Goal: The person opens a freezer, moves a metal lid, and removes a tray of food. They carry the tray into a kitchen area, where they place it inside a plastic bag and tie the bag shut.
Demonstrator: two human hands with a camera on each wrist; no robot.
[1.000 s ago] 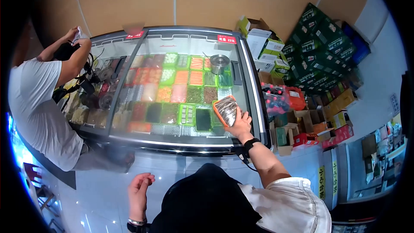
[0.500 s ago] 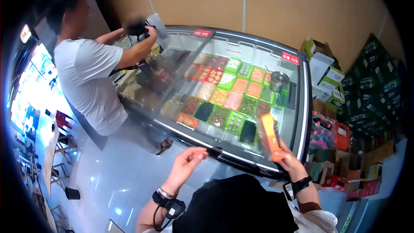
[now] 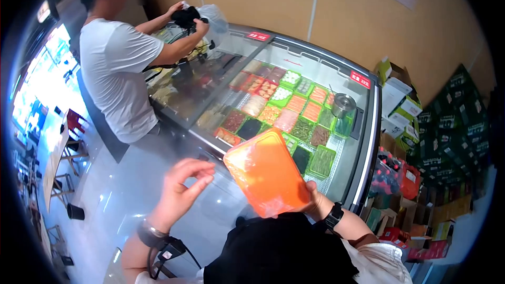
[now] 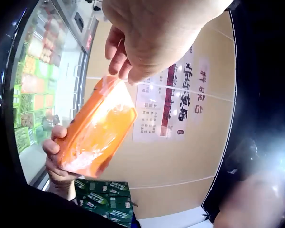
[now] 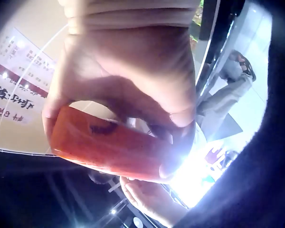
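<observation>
In the head view my right hand (image 3: 315,200) grips a film-wrapped orange plastic food tray (image 3: 268,173) by its near right end. The tray is tilted with its smooth underside toward the head camera, so its contents are hidden there. The right wrist view shows the fingers spread round the tray's edge (image 5: 104,147). My left hand (image 3: 179,189) hovers just left of the tray, fingers loosely bent and holding nothing. Its fingertips overlap the tray's upper end in the left wrist view. Behind the tray stands a glass-topped chest freezer (image 3: 363,150) with rows of green and orange food trays.
A metal pot (image 3: 344,106) stands inside the freezer at the right. Another person (image 3: 118,68) works with a plastic bag at the freezer's far left. Green cartons (image 3: 447,131) and opened boxes (image 3: 405,213) are piled along the right side.
The right hand has brought the orange tray from above the freezer's right part toward me and leftward, turning its underside up. The left hand has risen beside it. The head view has swung left.
</observation>
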